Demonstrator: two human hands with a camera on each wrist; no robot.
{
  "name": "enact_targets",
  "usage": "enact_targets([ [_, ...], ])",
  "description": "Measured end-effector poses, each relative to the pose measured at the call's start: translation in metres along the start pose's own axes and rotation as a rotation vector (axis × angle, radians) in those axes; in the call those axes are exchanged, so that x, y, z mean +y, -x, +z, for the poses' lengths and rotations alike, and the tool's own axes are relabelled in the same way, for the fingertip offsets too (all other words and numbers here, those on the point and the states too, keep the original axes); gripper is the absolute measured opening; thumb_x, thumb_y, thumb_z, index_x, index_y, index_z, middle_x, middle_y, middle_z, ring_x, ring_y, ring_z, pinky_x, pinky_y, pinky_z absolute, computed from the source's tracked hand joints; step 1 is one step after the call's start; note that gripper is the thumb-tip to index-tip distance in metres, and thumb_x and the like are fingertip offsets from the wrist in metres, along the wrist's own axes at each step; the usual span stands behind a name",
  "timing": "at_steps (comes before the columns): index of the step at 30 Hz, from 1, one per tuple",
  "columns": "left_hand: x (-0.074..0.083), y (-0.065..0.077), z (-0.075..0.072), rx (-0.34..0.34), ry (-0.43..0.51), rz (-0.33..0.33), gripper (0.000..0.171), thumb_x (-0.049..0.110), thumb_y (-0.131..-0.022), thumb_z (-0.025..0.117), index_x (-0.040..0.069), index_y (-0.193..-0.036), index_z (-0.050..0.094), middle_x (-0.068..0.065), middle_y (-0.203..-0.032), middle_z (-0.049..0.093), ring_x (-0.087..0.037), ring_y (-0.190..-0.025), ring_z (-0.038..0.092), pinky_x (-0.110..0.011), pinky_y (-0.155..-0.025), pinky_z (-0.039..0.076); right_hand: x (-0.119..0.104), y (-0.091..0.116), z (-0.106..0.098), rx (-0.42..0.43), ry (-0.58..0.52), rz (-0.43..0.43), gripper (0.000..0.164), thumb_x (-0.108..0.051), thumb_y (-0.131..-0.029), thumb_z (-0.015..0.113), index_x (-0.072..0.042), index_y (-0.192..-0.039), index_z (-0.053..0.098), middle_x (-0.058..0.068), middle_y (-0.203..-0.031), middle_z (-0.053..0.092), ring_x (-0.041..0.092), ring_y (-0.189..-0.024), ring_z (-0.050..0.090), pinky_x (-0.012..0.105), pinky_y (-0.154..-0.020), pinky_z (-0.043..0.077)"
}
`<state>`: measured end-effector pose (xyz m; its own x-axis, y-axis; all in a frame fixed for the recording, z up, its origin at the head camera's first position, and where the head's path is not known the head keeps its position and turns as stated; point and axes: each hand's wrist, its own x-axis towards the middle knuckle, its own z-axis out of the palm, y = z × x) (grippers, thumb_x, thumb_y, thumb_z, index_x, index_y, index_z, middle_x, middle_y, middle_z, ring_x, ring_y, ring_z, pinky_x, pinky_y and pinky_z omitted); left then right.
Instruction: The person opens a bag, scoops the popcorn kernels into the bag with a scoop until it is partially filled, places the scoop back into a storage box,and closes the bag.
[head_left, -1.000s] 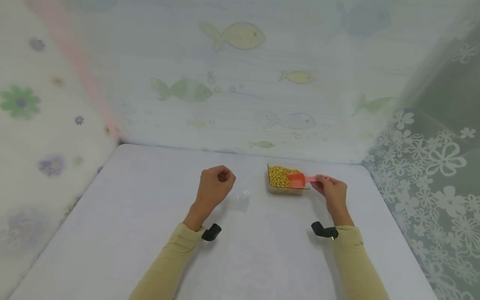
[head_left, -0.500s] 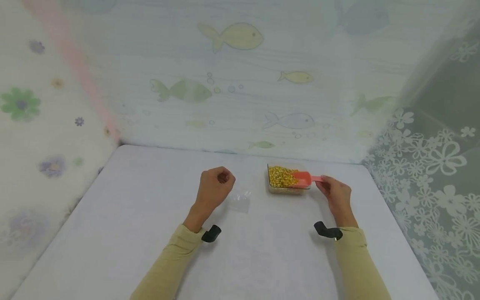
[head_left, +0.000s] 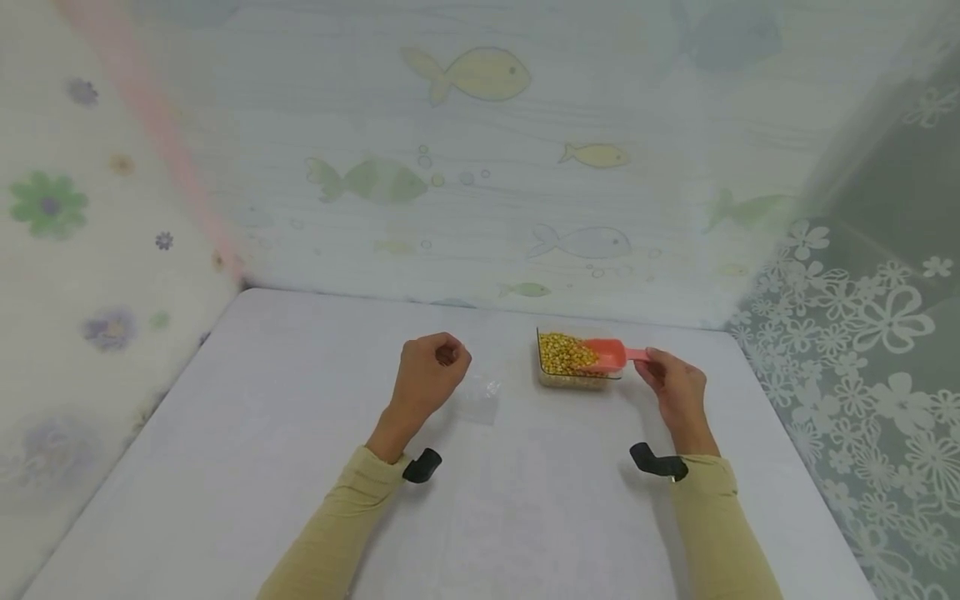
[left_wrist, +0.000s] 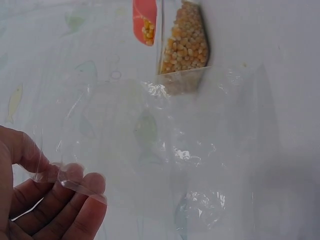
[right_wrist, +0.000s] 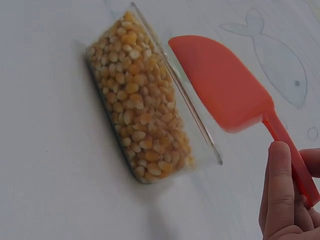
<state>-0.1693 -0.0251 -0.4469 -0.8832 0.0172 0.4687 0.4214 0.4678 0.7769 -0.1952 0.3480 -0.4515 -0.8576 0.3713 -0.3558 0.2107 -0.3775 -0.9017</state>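
Observation:
My left hand (head_left: 431, 375) pinches the edge of a clear plastic bag (left_wrist: 195, 135) between thumb and fingers; the bag hangs to the right of the hand. With thumb and fingers, my right hand (head_left: 677, 392) grips the handle of a coral-red scoop (head_left: 609, 355). The scoop is above the right side of a clear rectangular container (head_left: 573, 382), its bowl higher than the rim in the right wrist view. Yellow corn kernels (head_left: 564, 352) fill the container, and some kernels show in the scoop's mouth in the left wrist view.
Everything stands on a white-covered table (head_left: 262, 433), with the container near its back edge. Behind rises a fish-patterned curtain (head_left: 480, 192). Flower-patterned hangings border both sides. Each wrist wears a black mount, such as the left one (head_left: 422, 466).
The right hand has drawn the scoop to the right through the kernels and raised it to the container's right side. My left hand and the bag stay nearly still.

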Motion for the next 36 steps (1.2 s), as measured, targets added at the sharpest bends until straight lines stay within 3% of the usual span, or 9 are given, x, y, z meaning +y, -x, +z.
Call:
enact_targets([
  [4,0.001,-0.001,0.0,0.002,-0.002,0.016,0.011,0.001,-0.086,0.065,0.003,-0.077,0.072,-0.005,-0.067,0.069,-0.014,-0.06,0.061,-0.029,-0.061,0.053,0.0,0.002,0.003,-0.011,-0.015,0.009,0.029,-0.014,-0.098,0.068,-0.003,-0.124,0.064,-0.001,-0.093,0.071,0.009,-0.088,0.07,0.02,-0.079,0.058],
  [7,0.002,-0.003,0.0,0.002,0.0,0.019,0.012,0.001,-0.086,0.065,0.004,-0.076,0.071,-0.004,-0.066,0.068,-0.014,-0.059,0.061,-0.029,-0.06,0.053,0.001,0.003,0.004,-0.016,-0.047,0.02,0.014,-0.012,-0.097,0.069,-0.007,-0.111,0.069,-0.001,-0.092,0.072,0.009,-0.087,0.071,0.021,-0.079,0.058],
  [11,0.004,-0.005,0.0,0.001,-0.002,0.008,0.013,0.001,-0.087,0.065,0.004,-0.076,0.071,-0.004,-0.066,0.068,-0.014,-0.059,0.06,-0.029,-0.06,0.053,0.002,0.005,0.006,-0.027,-0.083,0.033,0.007,-0.011,-0.096,0.069,-0.009,-0.103,0.071,0.0,-0.091,0.072,0.01,-0.086,0.071,0.021,-0.079,0.058],
  [22,0.007,-0.009,0.0,0.003,-0.035,0.001,0.012,0.003,-0.086,0.065,0.002,-0.077,0.073,-0.006,-0.066,0.069,-0.015,-0.059,0.062,-0.031,-0.061,0.054,0.0,0.019,0.015,-0.078,-0.125,0.028,0.006,-0.01,-0.098,0.067,-0.011,-0.097,0.073,0.001,-0.093,0.073,0.011,-0.089,0.071,0.022,-0.082,0.058],
  [30,0.008,-0.008,-0.002,0.008,-0.048,-0.007,0.012,0.004,-0.086,0.066,0.003,-0.078,0.074,-0.005,-0.067,0.07,-0.015,-0.059,0.063,-0.031,-0.06,0.054,-0.003,0.031,0.03,-0.135,-0.183,0.046,0.006,-0.011,-0.096,0.07,-0.01,-0.101,0.073,0.002,-0.097,0.073,0.012,-0.09,0.07,0.022,-0.083,0.058],
  [36,0.009,-0.008,-0.003,0.014,-0.049,-0.015,0.014,0.004,-0.086,0.064,0.002,-0.079,0.076,-0.006,-0.067,0.071,-0.014,-0.059,0.063,-0.031,-0.06,0.053,-0.005,0.039,0.046,-0.199,-0.162,-0.002,0.006,-0.011,-0.097,0.069,-0.008,-0.098,0.074,0.002,-0.096,0.073,0.013,-0.089,0.071,0.022,-0.084,0.057],
])
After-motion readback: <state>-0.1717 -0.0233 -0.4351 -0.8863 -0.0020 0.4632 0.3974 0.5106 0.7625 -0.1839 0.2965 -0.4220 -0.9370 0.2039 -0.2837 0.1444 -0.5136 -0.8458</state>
